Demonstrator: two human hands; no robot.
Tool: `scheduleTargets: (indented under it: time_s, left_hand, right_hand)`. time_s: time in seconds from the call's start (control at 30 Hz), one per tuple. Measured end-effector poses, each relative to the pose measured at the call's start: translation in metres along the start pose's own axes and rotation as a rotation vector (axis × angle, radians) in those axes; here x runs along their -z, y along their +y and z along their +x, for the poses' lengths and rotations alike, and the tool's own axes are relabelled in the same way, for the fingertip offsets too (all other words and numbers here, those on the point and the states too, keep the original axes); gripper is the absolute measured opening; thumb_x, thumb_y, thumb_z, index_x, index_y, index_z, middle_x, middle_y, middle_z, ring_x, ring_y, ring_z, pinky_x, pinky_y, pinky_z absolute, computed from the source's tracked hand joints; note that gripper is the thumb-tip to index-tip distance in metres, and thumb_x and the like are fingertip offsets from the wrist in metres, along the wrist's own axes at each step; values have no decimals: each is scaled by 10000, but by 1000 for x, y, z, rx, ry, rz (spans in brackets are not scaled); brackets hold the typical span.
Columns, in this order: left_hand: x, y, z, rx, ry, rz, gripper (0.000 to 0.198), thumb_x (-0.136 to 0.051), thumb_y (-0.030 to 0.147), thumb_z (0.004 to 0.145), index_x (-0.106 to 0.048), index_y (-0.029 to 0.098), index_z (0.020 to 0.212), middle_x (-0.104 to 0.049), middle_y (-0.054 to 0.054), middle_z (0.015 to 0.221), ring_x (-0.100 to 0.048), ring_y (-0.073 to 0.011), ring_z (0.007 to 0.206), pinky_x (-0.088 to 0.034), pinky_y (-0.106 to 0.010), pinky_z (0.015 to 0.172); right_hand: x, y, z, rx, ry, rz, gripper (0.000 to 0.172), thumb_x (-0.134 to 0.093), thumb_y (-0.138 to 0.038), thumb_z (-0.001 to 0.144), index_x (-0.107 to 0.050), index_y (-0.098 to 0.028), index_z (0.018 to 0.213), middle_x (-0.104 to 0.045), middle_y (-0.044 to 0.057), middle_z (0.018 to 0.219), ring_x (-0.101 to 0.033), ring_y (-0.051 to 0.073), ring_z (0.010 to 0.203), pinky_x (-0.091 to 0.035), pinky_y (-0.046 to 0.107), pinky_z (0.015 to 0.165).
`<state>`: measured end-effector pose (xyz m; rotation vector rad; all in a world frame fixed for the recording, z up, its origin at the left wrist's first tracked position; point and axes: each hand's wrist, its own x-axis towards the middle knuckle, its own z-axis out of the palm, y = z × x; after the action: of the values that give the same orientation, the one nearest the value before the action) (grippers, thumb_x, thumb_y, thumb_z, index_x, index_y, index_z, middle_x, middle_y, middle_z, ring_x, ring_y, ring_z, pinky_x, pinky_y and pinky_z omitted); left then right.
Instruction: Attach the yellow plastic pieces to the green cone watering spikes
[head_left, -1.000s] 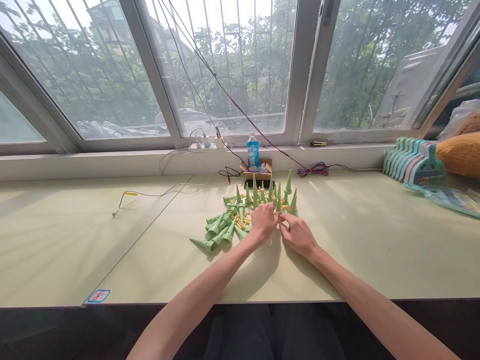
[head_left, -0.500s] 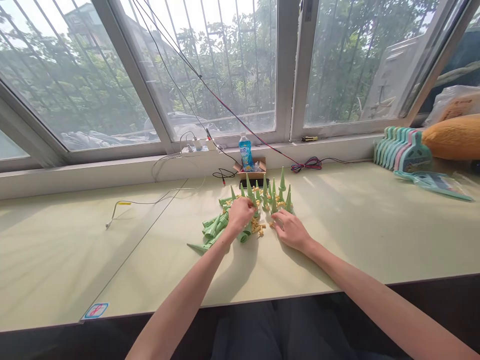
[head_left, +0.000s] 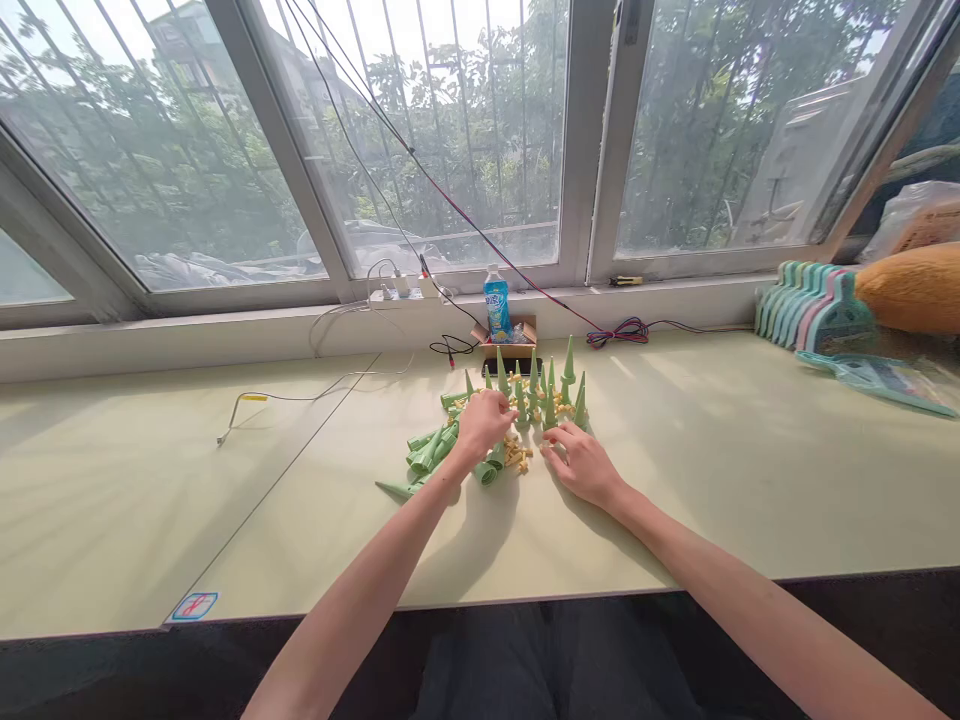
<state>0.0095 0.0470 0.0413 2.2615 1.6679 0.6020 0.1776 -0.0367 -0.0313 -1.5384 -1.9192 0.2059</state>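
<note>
Several pointed green plastic cones (head_left: 569, 372) stand upright in a group on the table. My left hand (head_left: 486, 422) is over the left side of the group, its thumb and fingers pinched together. Whatever they grip is too small or hidden to name. My right hand (head_left: 585, 468) rests low at the front of the group, fingers curled close to the base of a green cone (head_left: 550, 408); their tips hide what they may hold. Small yellow pieces (head_left: 517, 456) are scattered between the hands. Beside my left wrist lie loose green cone parts (head_left: 427, 452), some hollow.
Behind the cones is a dark flat object (head_left: 491, 367), with a small cardboard box (head_left: 517, 350) and a blue bottle (head_left: 496, 308) farther back. Coiled cable (head_left: 628, 331) lies along the sill. Teal dustpan-like items (head_left: 814, 305) stand at the right. A thin wire (head_left: 238, 402) crosses the left side.
The camera view has shifted slightly. My left hand has moved very little and stays pinched over the cones; my right hand stays by the same cone, its thumb and forefinger slightly shifted.
</note>
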Motion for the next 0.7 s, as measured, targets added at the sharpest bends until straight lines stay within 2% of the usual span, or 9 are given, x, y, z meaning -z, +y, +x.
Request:
scheduleTargets:
  time_s: [0.13, 0.23, 0.33, 0.4, 0.5, 0.63, 0.7]
  left_hand:
    - [34, -34, -7, -90, 125, -13, 247, -588, 380, 859, -747, 193, 837, -748, -56, 851, -670, -203, 782, -489, -291, 688]
    - [58, -68, -15, -110, 151, -29, 342, -529, 465, 885, -747, 202, 872, -755, -48, 902, -681, -211, 792, -511, -314, 751]
    - [71, -99, -28, -138, 106, -77, 457, -468, 565, 899, -729, 218, 1043, -740, -52, 1077, -666, -239, 1018, -515, -322, 874]
    - [71, -115, -41, -120, 53, -109, 552, -404, 623, 909, -682, 228, 1176, -680, -55, 1237, -630, -256, 1123, -505, -340, 932]
    - [62, -131, -58, -75, 7, -160, 610, -297, 633, 942, -599, 249, 1308, -608, -58, 1349, -592, -276, 1201, -465, -395, 1012]
    - [41, -133, -68, -61, 27, -279, 595, -226, 579, 981, -562, 254, 1348, -546, -64, 1419, -545, -275, 1269, -424, -432, 1066]
    - [31, -128, -69, -98, 68, -285, 585, -215, 551, 991, -607, 237, 1291, -585, -73, 1375, -532, -278, 1279, -403, -450, 1083]
  right_hand:
    - [1, -3, -2, 17, 8, -10, 188, -495, -285, 962, -643, -187, 1024, -615, 55, 974, -580, 150, 673, -469, 293, 652]
    - [0, -7, -4, 42, 61, -8, 207, -479, -289, 972, -644, -179, 1030, -608, 73, 963, -598, 180, 736, -489, 314, 669]
    - [-4, -13, -6, 107, 119, -7, 202, -501, -288, 965, -644, -164, 1033, -605, 101, 966, -606, 224, 872, -508, 362, 786]
    - [-8, -17, -7, 145, 145, -21, 206, -517, -294, 959, -638, -162, 1060, -617, 118, 1009, -598, 254, 963, -490, 420, 880]
    - [-13, -21, -9, 188, 150, -17, 274, -524, -327, 957, -603, -164, 1162, -617, 145, 1157, -568, 292, 1111, -452, 481, 966]
    - [-15, -25, -10, 239, 69, -16, 418, -530, -390, 953, -528, -169, 1308, -551, 167, 1351, -495, 319, 1267, -420, 516, 1029]
    - [-14, -25, -10, 267, 16, -28, 489, -533, -404, 950, -474, -177, 1380, -502, 173, 1420, -457, 326, 1317, -399, 531, 1056]
